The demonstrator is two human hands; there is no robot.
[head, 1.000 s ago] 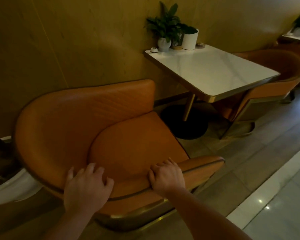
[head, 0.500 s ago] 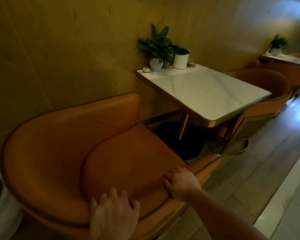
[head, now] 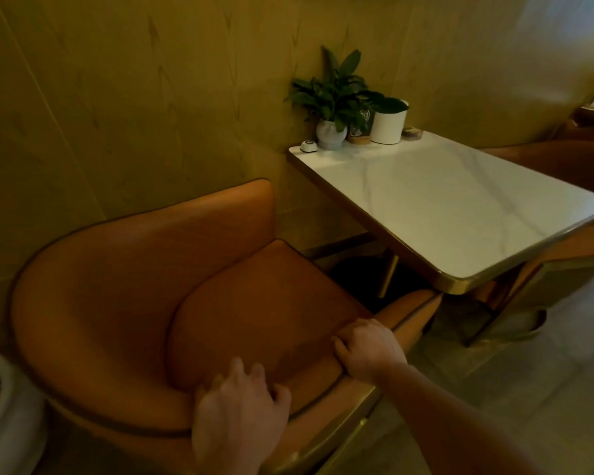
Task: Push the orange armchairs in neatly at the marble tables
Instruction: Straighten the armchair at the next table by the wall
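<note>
Left grip (head: 240, 416): rests on the near rim of the orange armchair (head: 117, 286), fingers curled over the edge toward the seat cushion, holding it.
Right grip (head: 367, 351): farther along the same rim, where it runs into the near arm; fingers wrapped over the top, clasping it.
Orange armchair: stands beside the wall, its open front turned to the marble worktop (head: 443, 200). The tip of its near arm reaches the worktop's near corner; the dark round base (head: 354, 272) shows between the seat's front edge and the worktop.
Second armchair (head: 563, 166): at the far side of the worktop, partly tucked beneath it.
Worktop's wall end: a leafy plant (head: 333, 90) in a round pot, a white cylindrical pot (head: 388, 126) and a small white button (head: 308, 146).
Lower left: part of a large white planter (head: 4, 406), just beside the armchair's back.
Light: dim, details soft.
</note>
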